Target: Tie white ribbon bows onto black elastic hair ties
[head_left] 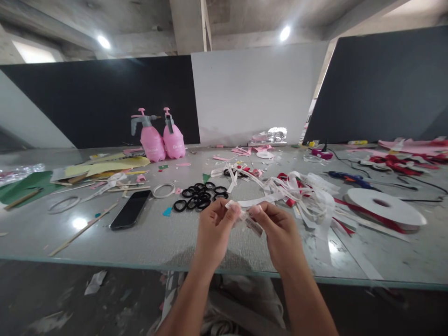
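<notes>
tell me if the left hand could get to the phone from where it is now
Probably yes: the phone lies flat just left of the left hand with bare table between, though that hand pinches a white ribbon.

My grey table (157, 238) carries a black phone (130, 209), a cluster of black rings (199, 195), two pink spray bottles (163, 140) near the back wall, yellow and green sheets (105, 167) (with thin wooden sticks (84, 228) nearby), a tangle of white ribbon (301, 193), a white ribbon spool (383, 207) and red scraps (395, 164).
</notes>
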Demonstrator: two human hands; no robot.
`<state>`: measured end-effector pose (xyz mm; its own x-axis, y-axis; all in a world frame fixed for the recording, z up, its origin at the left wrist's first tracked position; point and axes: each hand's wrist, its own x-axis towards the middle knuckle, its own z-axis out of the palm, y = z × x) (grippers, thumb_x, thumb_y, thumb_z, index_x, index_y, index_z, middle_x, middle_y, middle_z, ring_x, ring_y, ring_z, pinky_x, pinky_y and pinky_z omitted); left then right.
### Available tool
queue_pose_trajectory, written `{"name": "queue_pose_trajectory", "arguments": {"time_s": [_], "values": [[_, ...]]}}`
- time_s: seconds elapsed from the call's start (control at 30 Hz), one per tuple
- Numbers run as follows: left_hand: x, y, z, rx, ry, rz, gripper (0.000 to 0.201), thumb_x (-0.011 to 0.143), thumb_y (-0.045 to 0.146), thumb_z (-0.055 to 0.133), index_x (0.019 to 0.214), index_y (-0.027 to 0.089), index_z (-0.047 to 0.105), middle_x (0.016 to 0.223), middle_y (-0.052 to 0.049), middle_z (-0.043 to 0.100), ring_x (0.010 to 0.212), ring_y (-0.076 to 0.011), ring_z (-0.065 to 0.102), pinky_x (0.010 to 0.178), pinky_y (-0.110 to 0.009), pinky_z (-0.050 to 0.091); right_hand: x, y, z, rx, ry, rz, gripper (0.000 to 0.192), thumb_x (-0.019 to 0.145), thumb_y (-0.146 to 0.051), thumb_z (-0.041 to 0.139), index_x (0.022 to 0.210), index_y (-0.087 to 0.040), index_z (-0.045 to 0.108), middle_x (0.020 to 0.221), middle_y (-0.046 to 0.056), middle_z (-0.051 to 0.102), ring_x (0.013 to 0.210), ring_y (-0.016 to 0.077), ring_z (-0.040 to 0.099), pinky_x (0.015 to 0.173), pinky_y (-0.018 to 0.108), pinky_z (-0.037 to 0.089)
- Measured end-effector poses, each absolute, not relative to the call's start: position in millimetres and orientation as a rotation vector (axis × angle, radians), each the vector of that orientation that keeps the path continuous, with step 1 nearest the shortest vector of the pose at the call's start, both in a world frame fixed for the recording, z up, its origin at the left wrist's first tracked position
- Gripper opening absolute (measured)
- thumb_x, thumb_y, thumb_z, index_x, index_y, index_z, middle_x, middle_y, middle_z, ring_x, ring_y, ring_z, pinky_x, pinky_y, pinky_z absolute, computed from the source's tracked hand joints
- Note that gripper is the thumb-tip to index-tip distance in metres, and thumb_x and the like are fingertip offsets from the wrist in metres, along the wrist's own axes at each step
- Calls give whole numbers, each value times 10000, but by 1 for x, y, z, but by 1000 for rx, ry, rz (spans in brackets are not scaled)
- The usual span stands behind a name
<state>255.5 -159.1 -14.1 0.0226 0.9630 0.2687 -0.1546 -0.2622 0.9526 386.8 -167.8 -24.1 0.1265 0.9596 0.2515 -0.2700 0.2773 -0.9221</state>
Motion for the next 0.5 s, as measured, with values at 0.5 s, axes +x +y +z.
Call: {"name": "queue_pose_trajectory", "arguments": {"time_s": [0.5], "values": [[255, -156, -20, 1387, 933, 1326, 291, 802, 428, 666, 736, 146, 643, 660, -4, 577, 622, -100, 489, 614, -220, 404, 389, -164, -29, -900, -1130, 1038, 312, 771, -435, 712, 659, -173, 583, 555, -28, 511, 492, 79, 438, 458, 206, 396]]}}
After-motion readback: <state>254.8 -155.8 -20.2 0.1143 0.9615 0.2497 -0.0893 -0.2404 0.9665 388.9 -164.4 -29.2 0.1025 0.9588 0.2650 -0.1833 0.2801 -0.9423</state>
